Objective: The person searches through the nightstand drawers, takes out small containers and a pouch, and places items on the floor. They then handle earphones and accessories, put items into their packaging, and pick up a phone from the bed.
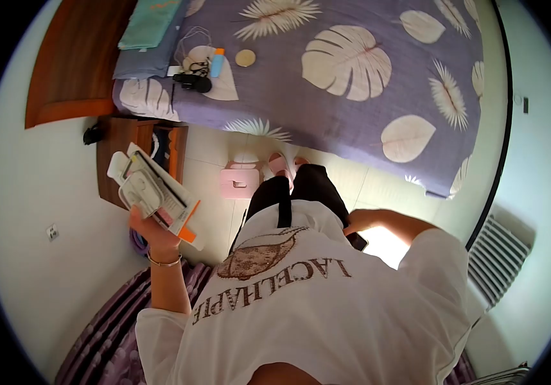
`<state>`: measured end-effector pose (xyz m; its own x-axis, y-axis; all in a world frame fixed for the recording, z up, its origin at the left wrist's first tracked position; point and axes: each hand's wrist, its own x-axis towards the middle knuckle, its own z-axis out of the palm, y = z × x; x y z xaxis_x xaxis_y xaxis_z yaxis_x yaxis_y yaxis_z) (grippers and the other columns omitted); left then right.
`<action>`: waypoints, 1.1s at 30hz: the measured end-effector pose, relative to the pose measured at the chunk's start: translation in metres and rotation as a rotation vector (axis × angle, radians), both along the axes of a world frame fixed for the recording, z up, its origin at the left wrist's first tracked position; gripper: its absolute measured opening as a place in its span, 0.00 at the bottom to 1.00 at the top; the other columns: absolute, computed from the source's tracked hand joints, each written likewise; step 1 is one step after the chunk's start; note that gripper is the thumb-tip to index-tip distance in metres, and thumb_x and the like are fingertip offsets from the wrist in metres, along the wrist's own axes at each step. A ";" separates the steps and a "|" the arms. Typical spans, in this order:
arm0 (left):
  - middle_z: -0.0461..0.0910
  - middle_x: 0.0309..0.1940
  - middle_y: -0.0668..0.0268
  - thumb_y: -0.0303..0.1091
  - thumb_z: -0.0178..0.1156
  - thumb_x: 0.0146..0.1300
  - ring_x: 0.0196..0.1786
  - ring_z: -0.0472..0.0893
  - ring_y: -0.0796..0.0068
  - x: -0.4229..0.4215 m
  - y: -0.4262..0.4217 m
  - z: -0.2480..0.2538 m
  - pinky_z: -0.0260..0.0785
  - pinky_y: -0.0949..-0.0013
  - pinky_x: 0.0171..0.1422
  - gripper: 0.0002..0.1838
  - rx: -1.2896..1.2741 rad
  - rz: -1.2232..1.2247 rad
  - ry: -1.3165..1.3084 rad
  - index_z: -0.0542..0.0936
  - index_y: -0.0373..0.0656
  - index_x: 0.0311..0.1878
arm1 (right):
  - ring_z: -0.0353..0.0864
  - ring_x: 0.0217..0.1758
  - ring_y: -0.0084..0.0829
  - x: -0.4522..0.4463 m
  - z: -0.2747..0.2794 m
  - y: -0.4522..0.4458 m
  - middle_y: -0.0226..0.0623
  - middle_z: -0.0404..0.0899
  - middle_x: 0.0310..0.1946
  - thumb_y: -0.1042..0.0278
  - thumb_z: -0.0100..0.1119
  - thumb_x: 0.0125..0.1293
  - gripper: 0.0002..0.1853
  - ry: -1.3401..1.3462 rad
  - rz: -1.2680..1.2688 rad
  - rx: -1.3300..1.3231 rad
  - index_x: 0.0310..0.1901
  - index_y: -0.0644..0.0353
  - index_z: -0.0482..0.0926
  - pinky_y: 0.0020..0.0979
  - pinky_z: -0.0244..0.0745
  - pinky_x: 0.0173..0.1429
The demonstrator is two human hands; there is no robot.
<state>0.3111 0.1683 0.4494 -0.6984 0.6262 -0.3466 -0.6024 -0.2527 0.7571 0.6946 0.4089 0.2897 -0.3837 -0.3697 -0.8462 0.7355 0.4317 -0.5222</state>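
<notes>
My left hand [150, 228], with a bracelet at the wrist, is closed around a small stack of packages held up on the left. On top is a white moulded plastic case [142, 191]; under it is a flat box [174, 210] with orange at its lower end. What the case contains is unclear. My right hand [360, 221] is down by my right hip against the black trousers [319, 186], its fingers mostly hidden. Just below it shows the end of a dark, flat object [356, 241], perhaps a phone; I cannot tell whether the hand grips it.
A bed [288, 96] with a purple leaf-print sheet lies ahead, bearing a black device [193, 82], a blue-orange tube [218, 63], a round gold item [245, 58] and folded cloth [150, 25]. A wooden nightstand [118, 163] and pink stool [239, 184] stand before it; a radiator [497, 256] is right.
</notes>
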 end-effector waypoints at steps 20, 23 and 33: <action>0.73 0.49 0.62 0.50 0.51 0.59 0.50 0.75 0.67 -0.049 -0.017 -0.042 0.68 0.60 0.56 0.27 0.053 0.044 -0.333 0.67 0.41 0.55 | 0.58 0.26 0.11 0.046 -0.017 -0.036 0.19 0.72 0.30 0.69 0.56 0.62 0.20 0.166 -0.997 0.055 0.56 0.63 0.72 0.14 0.56 0.30; 0.73 0.50 0.61 0.50 0.51 0.59 0.50 0.75 0.67 -0.061 -0.021 -0.045 0.68 0.60 0.57 0.27 0.090 0.016 -0.335 0.67 0.41 0.56 | 0.61 0.27 0.11 0.002 0.017 -0.028 0.21 0.74 0.34 0.68 0.54 0.63 0.20 0.214 -0.866 0.109 0.56 0.62 0.71 0.15 0.59 0.31; 0.70 0.54 0.61 0.49 0.54 0.58 0.56 0.71 0.64 -0.099 -0.007 -0.076 0.62 0.58 0.63 0.30 -0.100 0.003 -0.482 0.63 0.42 0.60 | 0.71 0.31 0.14 -0.106 0.062 -0.002 0.36 0.81 0.31 0.68 0.50 0.65 0.13 0.170 -0.638 0.333 0.48 0.62 0.77 0.17 0.68 0.37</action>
